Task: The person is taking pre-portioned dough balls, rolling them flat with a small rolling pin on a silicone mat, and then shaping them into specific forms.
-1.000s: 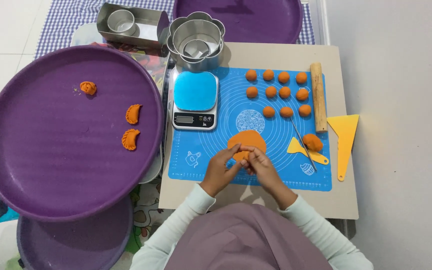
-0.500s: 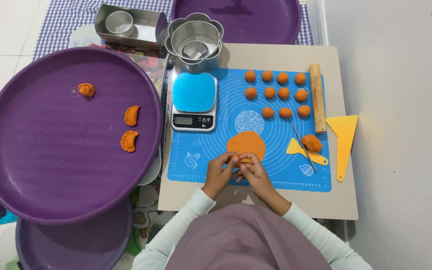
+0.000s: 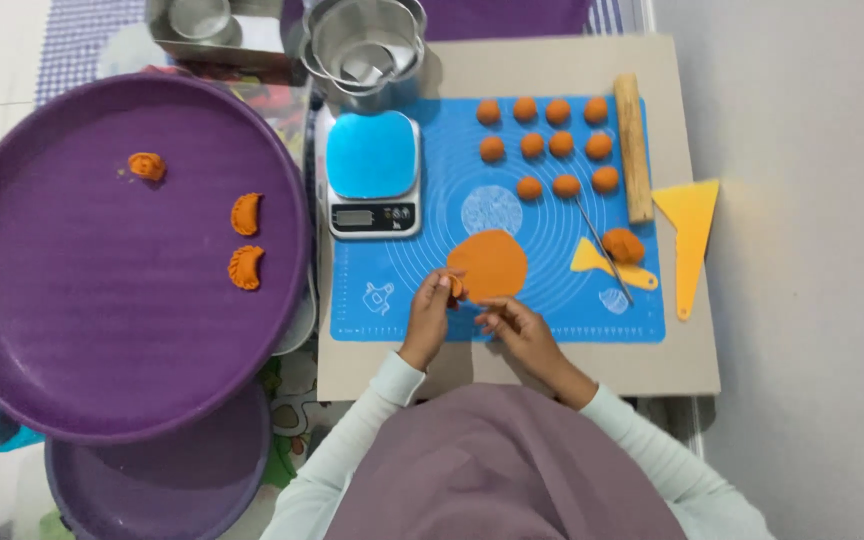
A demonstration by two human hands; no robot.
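Three shaped orange dough pieces (image 3: 246, 214) are laid on the large purple round tray (image 3: 72, 330); nine orange dough balls (image 3: 549, 143) wait by the desk's far edge. The flat orange dough disc (image 3: 489, 264) is pinched at its rim by the left hand (image 3: 432, 305); the right hand (image 3: 512, 322) is loosely curled, empty. Ample tray room remains.

Bright, even indoor light from overhead. Shadows soft and short: faint one under table (image 3: 512, 375) edge, small ones beside rolling pin (image 3: 634, 148). Mild sheen on metal bowls (image 3: 367, 45). Picture sharp in centre, slight softness and bending toward corners.
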